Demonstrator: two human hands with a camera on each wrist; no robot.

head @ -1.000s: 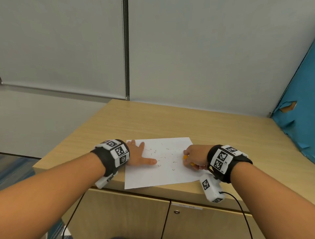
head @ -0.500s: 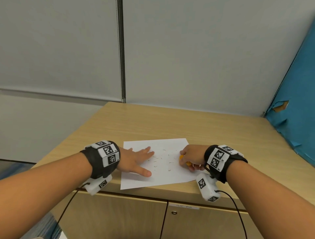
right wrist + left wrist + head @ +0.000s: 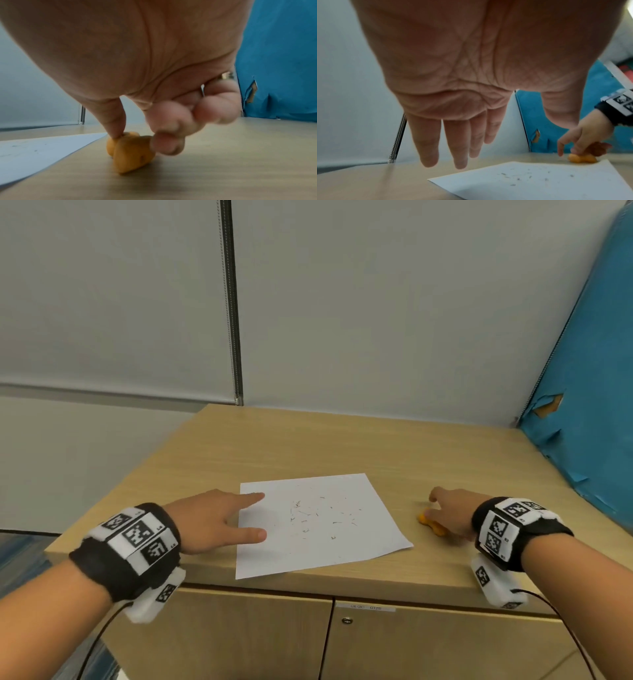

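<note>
A white paper sheet point(image 3: 318, 529) point(image 3: 539, 182) point(image 3: 42, 146) strewn with small dark crumbs lies near the front of the wooden cabinet top point(image 3: 308, 446). An orange eraser-like lump point(image 3: 428, 522) point(image 3: 580, 158) point(image 3: 132, 152) rests on the bare wood just right of the sheet. My right hand point(image 3: 433, 508) point(image 3: 576, 147) pinches it between thumb and curled fingers. My left hand point(image 3: 255, 515) is flat with straight fingers point(image 3: 428, 148) at the sheet's left edge. It hovers a little above the surface and holds nothing.
A blue padded panel point(image 3: 589, 405) with a torn patch stands along the right side. Grey blinds with a bead chain point(image 3: 233, 337) form the back wall. The cabinet doors point(image 3: 239, 638) lie below the front edge, and wrist-camera cables hang there.
My right hand carried the orange lump off the paper to the bare wood on the right. My left hand slid from on the sheet to its left edge and lifted.
</note>
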